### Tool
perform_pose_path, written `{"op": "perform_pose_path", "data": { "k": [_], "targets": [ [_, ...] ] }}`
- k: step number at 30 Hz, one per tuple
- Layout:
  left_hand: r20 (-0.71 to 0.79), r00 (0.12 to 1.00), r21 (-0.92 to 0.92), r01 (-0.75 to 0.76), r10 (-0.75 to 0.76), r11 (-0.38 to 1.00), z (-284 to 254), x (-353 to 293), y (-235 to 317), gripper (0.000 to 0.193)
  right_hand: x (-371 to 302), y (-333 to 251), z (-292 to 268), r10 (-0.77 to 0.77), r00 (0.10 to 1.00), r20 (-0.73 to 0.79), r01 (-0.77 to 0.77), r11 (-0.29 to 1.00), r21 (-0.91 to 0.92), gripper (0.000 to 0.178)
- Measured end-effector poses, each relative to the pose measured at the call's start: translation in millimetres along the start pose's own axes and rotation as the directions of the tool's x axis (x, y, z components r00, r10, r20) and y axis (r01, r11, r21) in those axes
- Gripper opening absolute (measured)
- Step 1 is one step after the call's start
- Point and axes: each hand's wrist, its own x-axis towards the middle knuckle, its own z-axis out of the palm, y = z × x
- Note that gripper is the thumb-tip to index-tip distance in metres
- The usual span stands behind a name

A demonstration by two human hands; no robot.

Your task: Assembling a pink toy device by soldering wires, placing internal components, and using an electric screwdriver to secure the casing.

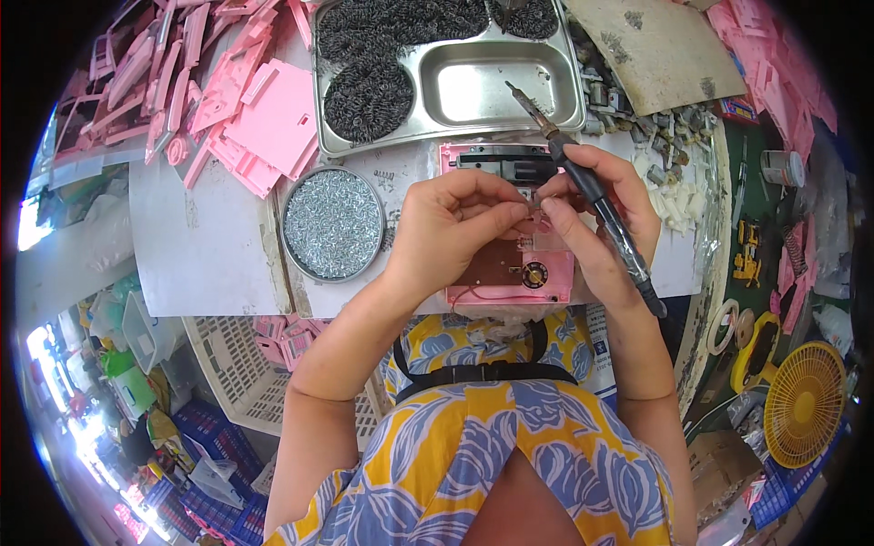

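On the table in front of me lies a pink plastic housing (pixel 462 289) with a brown board, a black round part and a dark bar across its far end. Over it, my left hand (pixel 455 221) pinches with thumb and forefinger; whatever sits between them is too small to make out. Fingertip to fingertip with it, my right hand (pixel 608 205) also pinches at that spot. A long dark pen-shaped tool (pixel 590 187) with a thin metal tip is tucked in my right hand, pointing away and to the left. Whether it is a soldering iron or a screwdriver, I cannot tell.
A round dish (pixel 333 223) of small screws stands to the left. Beyond, a metal tray (pixel 446 135) holds black springs. Pink plastic parts (pixel 273 118) pile up at far left; small metal parts (pixel 637 123) and white pieces (pixel 678 205) lie right. A yellow fan (pixel 805 405) stands lower right.
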Motion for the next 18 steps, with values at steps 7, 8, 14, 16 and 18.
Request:
{"op": "perform_pose_path", "data": {
  "k": [7, 8, 14, 16, 18],
  "targets": [
    [0.172, 0.942, 0.585, -0.334, 0.289, 0.739, -4.3, 1.2, 16.6, 0.007, -1.7, 4.3, 1.9, -0.071, 0.997, 0.028, 0.072, 0.996, -0.058, 0.043],
    [0.183, 0.938, 0.594, -0.343, 0.294, 0.728, -6.3, 2.3, 16.0, 0.008, -2.8, 5.3, 1.0, -0.087, 0.996, 0.012, 0.088, 0.992, -0.094, 0.042],
    [0.194, 0.884, 0.761, -0.409, 0.425, 0.504, -11.3, 13.7, 3.9, 0.011, -18.3, 12.8, -37.8, -0.258, 0.964, -0.066, 0.241, 0.951, -0.196, 0.032],
    [0.174, 0.874, 0.816, -0.386, 0.453, 0.430, -8.2, 15.7, -1.6, 0.012, -25.9, 8.6, -53.3, -0.224, 0.974, -0.037, 0.212, 0.956, -0.201, 0.029],
    [0.155, 0.884, 0.826, -0.361, 0.441, 0.433, -8.3, 15.6, -3.6, 0.012, -33.4, 0.9, -56.7, -0.215, 0.976, -0.029, 0.199, 0.942, -0.271, 0.026]
  ]
}}
